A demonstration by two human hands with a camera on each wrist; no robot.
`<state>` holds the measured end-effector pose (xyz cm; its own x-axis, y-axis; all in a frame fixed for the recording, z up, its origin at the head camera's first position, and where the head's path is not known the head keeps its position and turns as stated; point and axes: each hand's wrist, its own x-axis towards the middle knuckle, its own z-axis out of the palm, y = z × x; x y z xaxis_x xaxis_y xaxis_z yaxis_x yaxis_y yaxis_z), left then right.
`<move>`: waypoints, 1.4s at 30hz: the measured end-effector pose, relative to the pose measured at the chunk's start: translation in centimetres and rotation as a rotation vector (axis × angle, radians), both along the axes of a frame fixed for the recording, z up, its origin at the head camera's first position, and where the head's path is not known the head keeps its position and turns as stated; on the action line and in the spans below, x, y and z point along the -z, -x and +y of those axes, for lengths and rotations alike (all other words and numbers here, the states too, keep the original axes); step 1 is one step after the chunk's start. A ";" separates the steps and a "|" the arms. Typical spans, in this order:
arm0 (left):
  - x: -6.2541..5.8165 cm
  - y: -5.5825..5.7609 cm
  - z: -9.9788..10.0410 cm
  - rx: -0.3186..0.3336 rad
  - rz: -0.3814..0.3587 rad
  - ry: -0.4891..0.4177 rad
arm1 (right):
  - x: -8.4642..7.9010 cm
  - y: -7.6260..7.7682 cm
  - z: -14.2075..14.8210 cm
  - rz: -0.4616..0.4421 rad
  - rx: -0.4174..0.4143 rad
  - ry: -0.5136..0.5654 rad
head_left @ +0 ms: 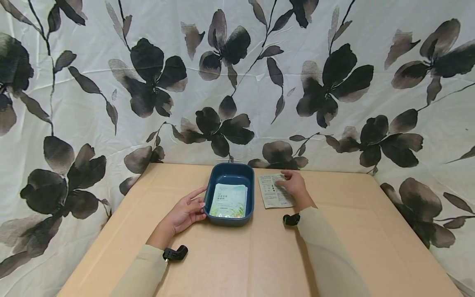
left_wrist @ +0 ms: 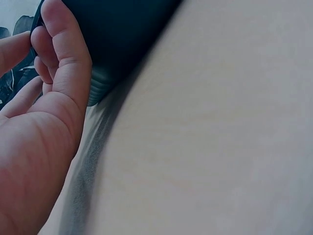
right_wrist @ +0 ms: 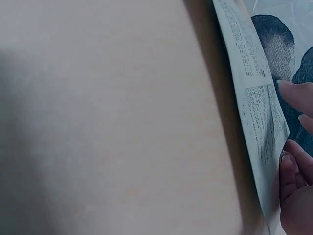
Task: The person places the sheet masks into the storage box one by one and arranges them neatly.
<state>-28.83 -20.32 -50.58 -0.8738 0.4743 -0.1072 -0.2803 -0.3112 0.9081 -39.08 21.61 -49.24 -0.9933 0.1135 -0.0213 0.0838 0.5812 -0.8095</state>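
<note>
A dark blue rectangular plastic tub [head_left: 229, 221] stands near the back of the table. In it lies a pale green flat packet [head_left: 228, 200] with printed characters and plant pictures. My left hand [head_left: 187, 212] is at the tub's left side, fingers loosely bent and fingertips right at the rim; the left wrist view shows the hand [left_wrist: 44, 122] against the tub wall [left_wrist: 117, 39]. To the right of the tub, my right hand [head_left: 295, 187] pinches the right edge of a whitish packet [head_left: 271, 192] with small dark print. The right wrist view shows this packet [right_wrist: 259, 107] tilted, a shadow beside it.
A light wood-coloured table [head_left: 237, 264] carries everything. Behind it hangs a white cloth [head_left: 274, 115] with dark flowers, close to the table's back edge. Each wrist wears a black camera strap, the left strap [head_left: 175, 253] and the right strap [head_left: 291, 219].
</note>
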 end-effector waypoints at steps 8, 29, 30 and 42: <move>-0.1 -0.1 0.0 -0.004 0.002 0.002 | 0.3 0.2 -0.2 -0.021 -0.021 -0.005; -0.1 -0.1 -0.2 0.024 0.021 -0.024 | -0.2 0.4 -0.4 -0.081 -0.031 -0.052; -0.1 -0.1 -0.1 0.025 0.024 -0.023 | -0.2 0.4 -0.3 -0.085 -0.031 -0.048; -0.1 -0.2 0.0 0.018 0.018 -0.017 | 0.0 0.3 -0.3 -0.086 -0.019 -0.018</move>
